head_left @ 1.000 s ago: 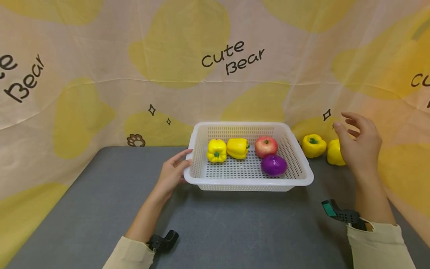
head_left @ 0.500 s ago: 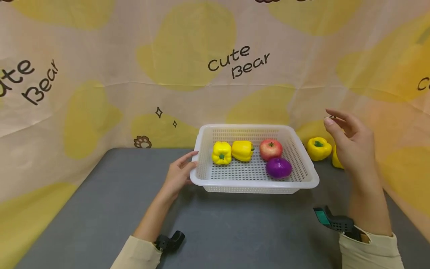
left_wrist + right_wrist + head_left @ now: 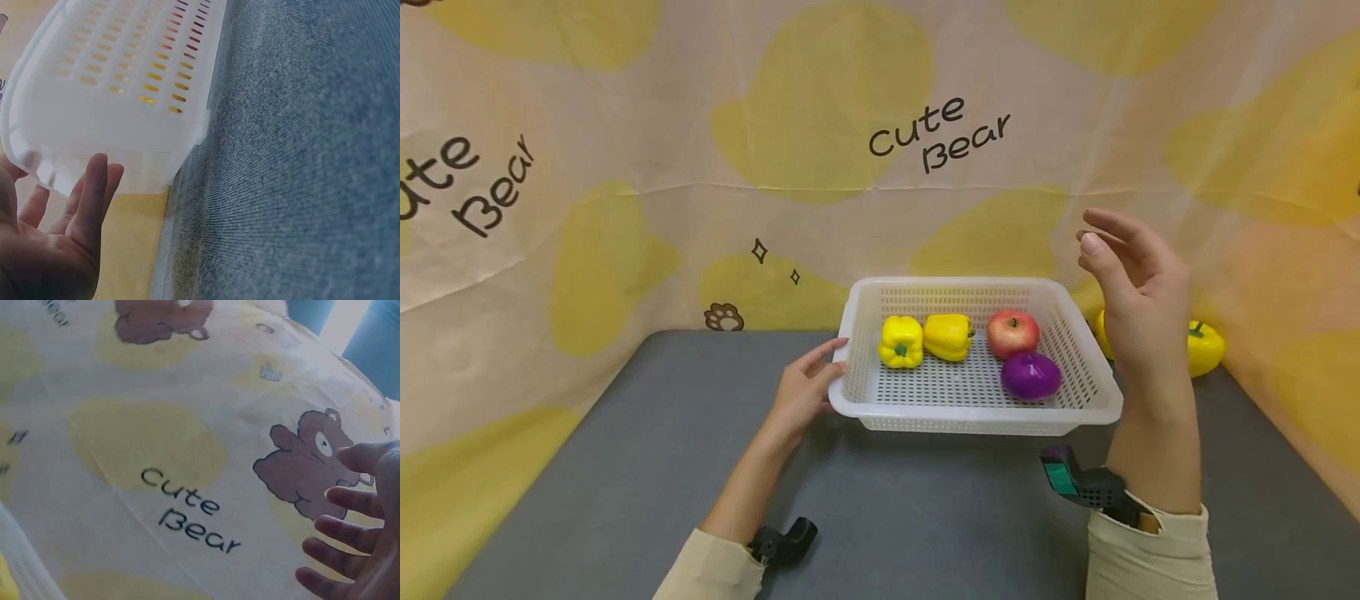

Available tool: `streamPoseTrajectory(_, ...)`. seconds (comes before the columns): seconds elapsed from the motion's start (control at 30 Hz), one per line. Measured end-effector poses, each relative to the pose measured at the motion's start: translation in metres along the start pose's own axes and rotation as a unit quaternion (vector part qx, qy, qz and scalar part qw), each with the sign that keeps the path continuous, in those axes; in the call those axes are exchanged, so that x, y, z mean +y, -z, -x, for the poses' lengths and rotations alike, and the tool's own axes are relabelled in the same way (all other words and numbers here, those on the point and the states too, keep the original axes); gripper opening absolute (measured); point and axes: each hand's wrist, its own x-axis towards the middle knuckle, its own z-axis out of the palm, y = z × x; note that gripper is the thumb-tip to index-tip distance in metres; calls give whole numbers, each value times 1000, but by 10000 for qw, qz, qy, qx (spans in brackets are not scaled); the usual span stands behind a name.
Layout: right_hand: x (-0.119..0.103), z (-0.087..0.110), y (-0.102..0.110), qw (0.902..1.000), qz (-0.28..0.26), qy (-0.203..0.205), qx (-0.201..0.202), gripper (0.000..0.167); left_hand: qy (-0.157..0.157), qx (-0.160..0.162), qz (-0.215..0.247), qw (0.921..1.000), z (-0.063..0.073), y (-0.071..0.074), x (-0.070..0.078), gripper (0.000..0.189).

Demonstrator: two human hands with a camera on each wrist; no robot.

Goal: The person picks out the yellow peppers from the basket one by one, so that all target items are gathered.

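A white perforated plastic basket [image 3: 977, 412] stands on the grey table. Inside it lie two yellow bell peppers [image 3: 901, 342] at the left, a red apple [image 3: 1012, 333] at the right and a glossy purple rounded vegetable [image 3: 1032, 376] in front of the apple. My left hand [image 3: 801, 390] holds the basket's left end, thumb at the rim; the left wrist view has its other fingers [image 3: 94, 194] against the outer wall below. Raised beyond the basket's right end, my right hand [image 3: 1146, 287] holds nothing, its fingers loosely bent and spread apart.
Behind my right forearm are two more yellow peppers, one [image 3: 1206, 348] showing on its right and one [image 3: 1102, 335] mostly hidden. A printed cloth [image 3: 820, 108] hangs behind the grey table [image 3: 910, 508]. Each wrist wears a black device [image 3: 786, 542].
My right hand has moved left and upward from beside the loose peppers toward the basket, still with nothing in it. The left hand keeps its hold; the head view has shifted slightly.
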Motion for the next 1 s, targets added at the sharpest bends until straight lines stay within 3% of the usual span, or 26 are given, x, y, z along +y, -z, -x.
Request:
streamPoseTrajectory(0.1, 2, 2, -10, 9998, -46, 45, -210, 26, -57, -12, 40, 10000, 0, -1, 2, 43)
streamPoseTrajectory(0.23, 9, 4, -18, 9947, 695, -14, -763, 34, -69, 12, 45, 10000, 0, -1, 4, 43)
streamPoseTrajectory(0.33, 16, 4, -22, 9907, 934, -46, -993, 37, -37, 19, 16, 10000, 1, 0, 4, 43)
streamPoseTrajectory(0.63, 34, 6, -43, 9877, 656, -233, -1399, 38, -34, 46, 24, 10000, 0, 1, 2, 44)
streamPoseTrajectory(1.0, 71, 15, -68, 9719, 1128, -553, -1990, 41, -24, 0, 47, 10000, 2, 0, -1, 44)
